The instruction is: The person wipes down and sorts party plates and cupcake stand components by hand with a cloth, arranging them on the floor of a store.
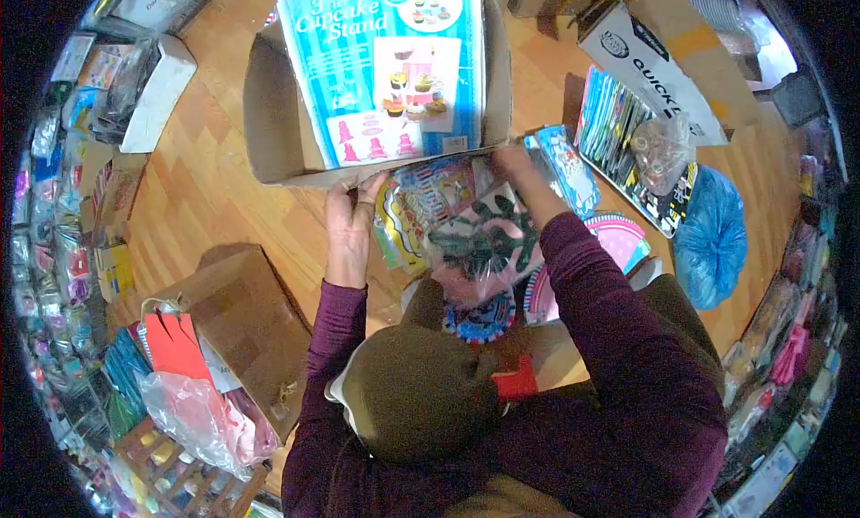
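A cardboard box [269,124] stands at the top middle, with a blue-and-white Cupcake Stand package [345,79] leaning inside it. My left hand [349,215] is closed on the near rim of the box, its fingertips partly behind the cardboard. At the right end of that rim, my right hand [513,162] is closed on the box too, slightly blurred and with its fingers mostly hidden. Below the box lie a clear packet with dark green leaf shapes [488,240], a yellow-edged packet [400,218] and a round blue-edged item [481,316].
Pink-rimmed party plates [614,240] and a blue packet [569,173] lie right, near a box of upright packets [618,137] and a blue plastic bag [712,236]. An open carton [237,312] with red items stands lower left. Crowded shelves [54,249] curve round the edges.
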The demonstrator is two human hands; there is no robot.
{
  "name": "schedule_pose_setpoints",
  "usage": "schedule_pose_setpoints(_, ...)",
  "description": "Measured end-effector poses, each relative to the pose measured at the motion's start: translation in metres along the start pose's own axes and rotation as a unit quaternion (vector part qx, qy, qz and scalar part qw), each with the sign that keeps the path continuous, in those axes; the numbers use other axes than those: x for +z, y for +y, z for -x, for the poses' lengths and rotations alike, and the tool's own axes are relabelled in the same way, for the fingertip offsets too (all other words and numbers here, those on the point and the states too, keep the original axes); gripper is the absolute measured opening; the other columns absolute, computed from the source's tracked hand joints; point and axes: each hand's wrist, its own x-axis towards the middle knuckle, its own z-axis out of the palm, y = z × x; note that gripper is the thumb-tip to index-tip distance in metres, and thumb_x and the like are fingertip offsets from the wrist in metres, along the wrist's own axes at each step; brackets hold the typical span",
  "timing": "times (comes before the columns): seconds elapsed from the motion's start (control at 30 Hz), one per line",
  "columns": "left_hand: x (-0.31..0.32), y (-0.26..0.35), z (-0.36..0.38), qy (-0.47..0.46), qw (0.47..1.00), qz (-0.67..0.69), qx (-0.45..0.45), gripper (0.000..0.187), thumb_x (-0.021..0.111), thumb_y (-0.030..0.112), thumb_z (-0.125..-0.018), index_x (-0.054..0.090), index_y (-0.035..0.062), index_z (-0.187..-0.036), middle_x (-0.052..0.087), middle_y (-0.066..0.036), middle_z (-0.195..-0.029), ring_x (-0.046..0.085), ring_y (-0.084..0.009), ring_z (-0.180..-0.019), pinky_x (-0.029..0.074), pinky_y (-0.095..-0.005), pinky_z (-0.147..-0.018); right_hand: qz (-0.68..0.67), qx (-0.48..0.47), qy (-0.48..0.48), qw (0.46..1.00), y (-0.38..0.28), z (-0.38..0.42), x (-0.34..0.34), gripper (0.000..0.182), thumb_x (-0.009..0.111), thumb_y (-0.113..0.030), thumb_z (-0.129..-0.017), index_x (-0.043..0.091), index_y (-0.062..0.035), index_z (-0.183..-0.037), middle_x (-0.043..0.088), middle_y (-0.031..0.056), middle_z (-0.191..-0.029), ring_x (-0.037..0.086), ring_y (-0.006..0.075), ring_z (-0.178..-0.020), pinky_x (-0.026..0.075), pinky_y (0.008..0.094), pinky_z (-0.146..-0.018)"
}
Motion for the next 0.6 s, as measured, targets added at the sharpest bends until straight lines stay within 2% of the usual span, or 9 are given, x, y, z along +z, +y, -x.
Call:
schedule_pose_setpoints(0.1, 0.013, -0.006, 0.002, -0.013, 0.999, 0.022, -0.042, 0.026, 0.036, -0.005, -0.075, 0.038, -0.0099, -0.100, 0.047, -0.020, -0.102, 0.049, -0.0330, -0.096, 0.046, -0.0459, -0.081, -0.012, 0.008, -0.003, 1.000, -0.004, 0.022, -0.003, 0.018, 0.051, -0.020, -0.070, 0.062, -0.0080, -0.075, 0.060, 0.0164, -0.085, 0.059, 0.0272, -0.080, 0.045, 0.0406, -0.070)
schedule_pose_setpoints(0.17, 0.011, -0.019, 0.001, -0.130, 0.932, -0.326, 0.092, 0.026, 0.038, -0.004, -0.076, 0.042, -0.0090, -0.102, 0.050, -0.019, -0.101, 0.050, -0.0283, -0.094, 0.048, -0.0400, -0.078, -0.039, -0.037, 0.078, 0.996, -0.002, 0.025, 0.010, 0.017, 0.051, -0.017, -0.069, 0.061, -0.0056, -0.077, 0.060, 0.0166, -0.083, 0.058, 0.0287, -0.080, 0.045, 0.0407, -0.070)
schedule_pose_setpoints(0.2, 0.009, -0.029, 0.002, -0.127, 0.934, -0.321, 0.092, 0.026, 0.038, -0.004, -0.076, 0.042, -0.0090, -0.102, 0.050, -0.019, -0.101, 0.050, -0.0283, -0.094, 0.048, -0.0400, -0.078, -0.023, -0.027, 0.039, 0.999, 0.003, 0.021, 0.014, 0.019, 0.048, -0.016, -0.074, 0.059, -0.0062, -0.086, 0.058, 0.0194, -0.082, 0.055, 0.0332, -0.078, 0.044, 0.0403, -0.070)
schedule_pose_setpoints(0.3, 0.009, -0.049, 0.006, -0.125, 0.739, -0.659, 0.063, 0.027, 0.049, 0.008, -0.080, 0.045, -0.0032, -0.104, 0.052, -0.015, -0.102, 0.055, -0.0255, -0.088, 0.048, -0.0344, -0.074, -0.178, -0.043, 0.188, 0.965, 0.003, 0.039, 0.001, 0.017, 0.048, -0.012, -0.074, 0.058, -0.0025, -0.085, 0.057, 0.0211, -0.083, 0.053, 0.0355, -0.081, 0.043, 0.0406, -0.070)
schedule_pose_setpoints(0.33, -0.011, -0.060, -0.020, -0.128, 0.841, -0.520, 0.080, 0.027, 0.050, 0.009, -0.080, 0.045, -0.0014, -0.105, 0.052, -0.015, -0.102, 0.055, -0.0269, -0.086, 0.049, -0.0353, -0.073, -0.258, 0.000, 0.303, 0.917, -0.002, 0.047, -0.001, 0.016, 0.047, -0.010, -0.077, 0.056, 0.0025, -0.083, 0.057, 0.0204, -0.079, 0.055, 0.0318, -0.074, 0.042, 0.0378, -0.068)
schedule_pose_setpoints(0.37, -0.030, -0.072, -0.045, -0.140, 0.915, -0.367, 0.097, 0.027, 0.050, 0.010, -0.080, 0.045, 0.0003, -0.105, 0.052, -0.015, -0.102, 0.056, -0.0283, -0.084, 0.049, -0.0361, -0.073, -0.253, -0.006, 0.305, 0.918, -0.008, 0.059, -0.013, 0.016, 0.047, -0.010, -0.077, 0.056, 0.0025, -0.083, 0.057, 0.0204, -0.079, 0.055, 0.0318, -0.074, 0.042, 0.0378, -0.068)
schedule_pose_setpoints(0.4, -0.022, -0.067, -0.050, -0.104, 0.963, -0.247, 0.021, 0.027, 0.049, 0.010, -0.080, 0.045, -0.0008, -0.104, 0.052, -0.015, -0.101, 0.056, -0.0296, -0.084, 0.050, -0.0375, -0.072, -0.359, 0.065, 0.367, 0.856, -0.016, 0.071, -0.032, 0.017, 0.047, -0.011, -0.078, 0.056, 0.0026, -0.079, 0.056, 0.0180, -0.073, 0.054, 0.0281, -0.070, 0.042, 0.0361, -0.065)
schedule_pose_setpoints(0.43, -0.014, -0.065, -0.051, -0.068, 0.989, -0.119, -0.058, 0.026, 0.049, 0.009, -0.080, 0.044, -0.0019, -0.104, 0.052, -0.015, -0.100, 0.055, -0.0309, -0.084, 0.050, -0.0389, -0.071, -0.455, 0.133, 0.418, 0.775, -0.018, 0.081, -0.043, 0.018, 0.047, -0.012, -0.079, 0.057, 0.0028, -0.075, 0.055, 0.0157, -0.066, 0.053, 0.0244, -0.065, 0.042, 0.0344, -0.063)
schedule_pose_setpoints(0.6, 0.003, -0.054, -0.028, -0.050, 0.971, -0.214, -0.091, 0.033, 0.042, 0.025, -0.084, 0.048, -0.0022, -0.102, 0.053, -0.018, -0.100, 0.056, -0.0276, -0.083, 0.049, -0.0353, -0.072, -0.478, 0.124, 0.439, 0.750, 0.015, 0.083, -0.087, 0.015, 0.053, -0.012, -0.077, 0.057, 0.0028, -0.080, 0.058, 0.0107, -0.075, 0.050, 0.0141, -0.071, 0.041, 0.0279, -0.067)
